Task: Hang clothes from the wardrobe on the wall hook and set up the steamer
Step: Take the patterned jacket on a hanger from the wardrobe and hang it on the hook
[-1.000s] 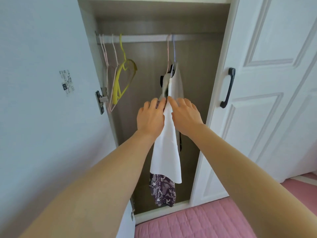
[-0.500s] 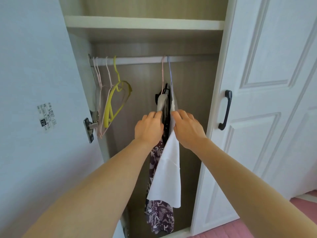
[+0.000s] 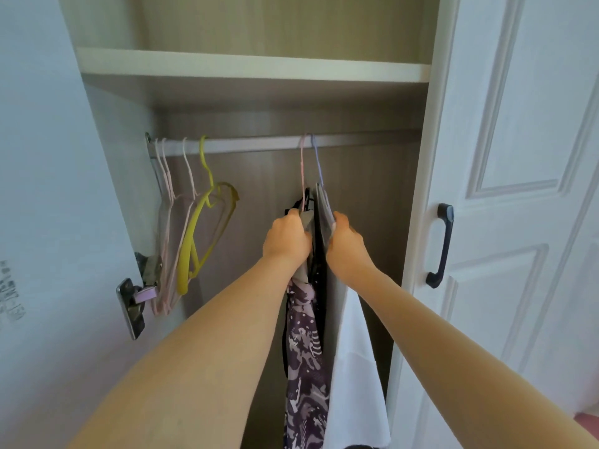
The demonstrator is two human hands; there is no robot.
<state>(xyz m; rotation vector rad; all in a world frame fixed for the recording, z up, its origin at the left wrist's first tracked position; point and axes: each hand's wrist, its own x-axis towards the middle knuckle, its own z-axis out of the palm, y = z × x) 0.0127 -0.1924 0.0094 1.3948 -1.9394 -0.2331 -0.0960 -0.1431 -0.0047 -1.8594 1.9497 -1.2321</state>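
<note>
Two garments hang side by side from the wardrobe rail (image 3: 259, 144). A purple patterned garment (image 3: 304, 367) is on a pink hanger (image 3: 302, 170), and a white garment (image 3: 356, 384) is on a lilac hanger (image 3: 317, 163). My left hand (image 3: 287, 238) is closed on the shoulder of the patterned garment. My right hand (image 3: 345, 243) grips the top of the white garment just under its hanger. Both hands are close together, parting the two garments. No wall hook or steamer is in view.
Several empty pink hangers (image 3: 168, 222) and a yellow hanger (image 3: 207, 222) hang at the rail's left end. A shelf (image 3: 252, 64) runs above the rail. The open left door with its hinge (image 3: 133, 303) is on the left; the shut right door has a dark handle (image 3: 442, 244).
My view has tilted upward, so the shelf shows and the pink floor has gone. Both hands have climbed the garments toward the hangers and closed on their tops.
</note>
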